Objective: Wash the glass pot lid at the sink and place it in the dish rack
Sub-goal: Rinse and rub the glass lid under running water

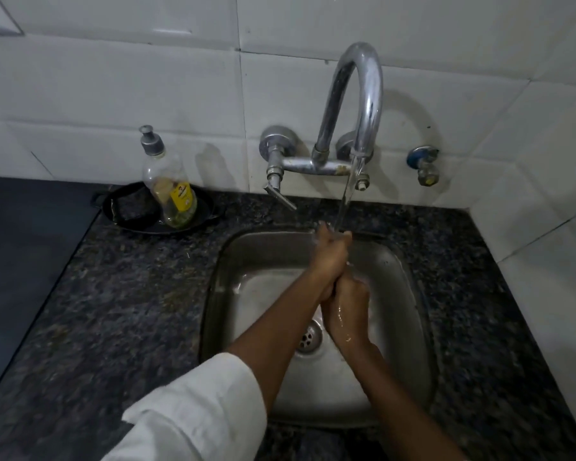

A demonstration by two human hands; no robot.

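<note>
No glass pot lid and no dish rack show in this view. Both of my hands are over the steel sink (pixel 409 294), pressed together and wet. My left hand (pixel 330 254) reaches up under the running water, fingers curled, holding nothing. Just below it, my right hand (pixel 348 311) is closed against the heel of the left hand. Water streams from the curved chrome tap (pixel 363 94) onto my left fingertips. The sink basin holds only water and the drain (pixel 308 337).
A clear dish-soap bottle (pixel 170 188) with a yellow label stands on a small black pan (pixel 130 214) at the back left of the dark granite counter (pixel 113 294). A tap lever (pixel 280 194) and a blue wall valve (pixel 424 164) sit on the white tiled wall.
</note>
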